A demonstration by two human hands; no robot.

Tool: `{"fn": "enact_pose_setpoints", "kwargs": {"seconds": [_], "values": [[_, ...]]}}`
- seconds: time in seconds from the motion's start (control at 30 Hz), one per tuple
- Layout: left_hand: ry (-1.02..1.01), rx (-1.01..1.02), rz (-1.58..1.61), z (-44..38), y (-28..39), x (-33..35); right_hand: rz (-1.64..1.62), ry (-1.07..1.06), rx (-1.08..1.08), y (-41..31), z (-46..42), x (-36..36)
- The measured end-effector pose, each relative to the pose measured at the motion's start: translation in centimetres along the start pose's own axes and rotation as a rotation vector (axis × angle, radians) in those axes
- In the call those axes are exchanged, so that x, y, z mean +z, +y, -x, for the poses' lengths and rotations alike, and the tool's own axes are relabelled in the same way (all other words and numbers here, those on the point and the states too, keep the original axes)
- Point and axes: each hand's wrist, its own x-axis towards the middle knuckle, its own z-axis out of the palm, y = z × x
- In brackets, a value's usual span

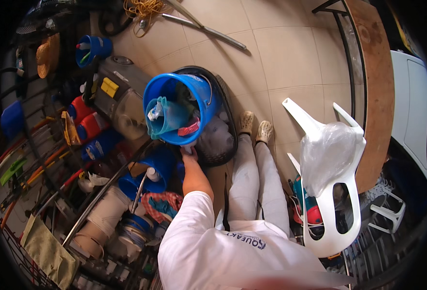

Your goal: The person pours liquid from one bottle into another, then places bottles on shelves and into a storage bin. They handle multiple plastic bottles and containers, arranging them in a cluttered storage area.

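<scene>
My left hand point(190, 153) reaches to the lower edge of a large blue bucket point(208, 90), beside a small pale thing; its fingers are partly hidden, so its grip is unclear. Inside the bucket are a translucent teal container point(173, 116) with a crumpled wrapper, a red-and-white cloth or packet point(189, 127) and dark green material. The bucket stands over a black basket point(225, 81), which also holds a greyish plastic bag point(215, 137). My right hand is out of view. Something blurred and pale crosses the bottom edge.
A crowded rack with red bottles point(92, 126) and cable spools point(135, 232) is at left. At right stand a white plastic chair point(354, 221) bearing a clear plastic bag point(325, 156) and a wooden bench point(374, 90). Metal tubing point(224, 36) and tangled orange cord point(142, 9) lie on the tiled floor.
</scene>
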Motion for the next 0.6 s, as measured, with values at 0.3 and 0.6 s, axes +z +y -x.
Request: {"fn": "enact_pose_setpoints", "kwargs": {"seconds": [0.3,0.6], "values": [[-0.015,0.271,-0.854,12.3,6.9,-5.0,-0.036,0.021,-0.072,-1.5,0.0,-3.0],[-0.533,0.457,-1.845,20.2,5.7,2.4,-0.126,0.087,-0.158,-6.1,-2.3,-9.6]]}}
